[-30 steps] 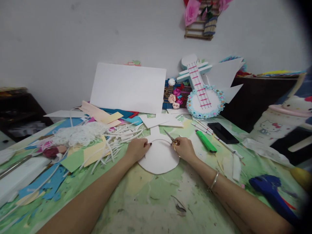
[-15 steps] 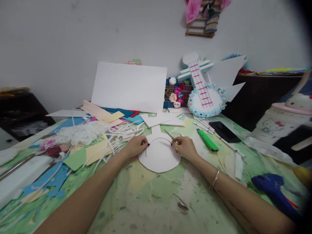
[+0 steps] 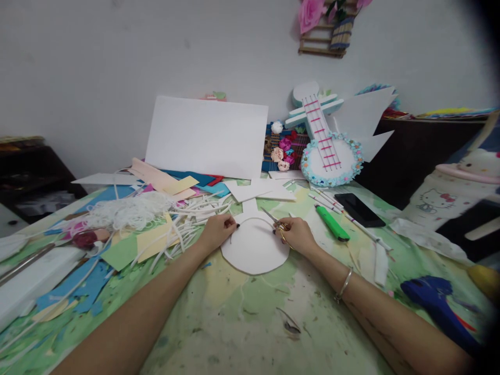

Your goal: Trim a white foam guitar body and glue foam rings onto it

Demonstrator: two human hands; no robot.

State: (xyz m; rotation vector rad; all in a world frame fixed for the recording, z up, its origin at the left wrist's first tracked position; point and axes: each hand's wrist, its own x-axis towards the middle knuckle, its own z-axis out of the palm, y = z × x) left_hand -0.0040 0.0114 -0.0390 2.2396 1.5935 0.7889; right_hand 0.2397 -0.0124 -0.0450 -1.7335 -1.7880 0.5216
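Observation:
In front of me lies a white round-bodied board (image 3: pixel 255 252) with a neck and crosspiece, shaped like a stringed instrument. My left hand (image 3: pixel 217 230) pinches one end of a thin white cord (image 3: pixel 253 219) at the board's upper left edge. The cord arches over the round part to my right hand (image 3: pixel 297 234). Gold-handled scissors (image 3: pixel 270 215) are in that right hand, blades pointing up and left; its fingertips seem to hold the cord's other end too. Beyond stands a finished-looking model instrument (image 3: pixel 330 156) with pink frets and a blue beaded rim.
Left are tangled white cord (image 3: pixel 130 211), coloured paper (image 3: pixel 123 252) and foam blocks. A green cutter (image 3: pixel 332 223), a black phone (image 3: pixel 359 210) and a blue glue gun (image 3: pixel 433 297) lie right. A white panel (image 3: pixel 207 138) leans on the wall.
Both hands keep almost the same place and grip. The view has tilted very slightly; the cord's arch has shifted a little.

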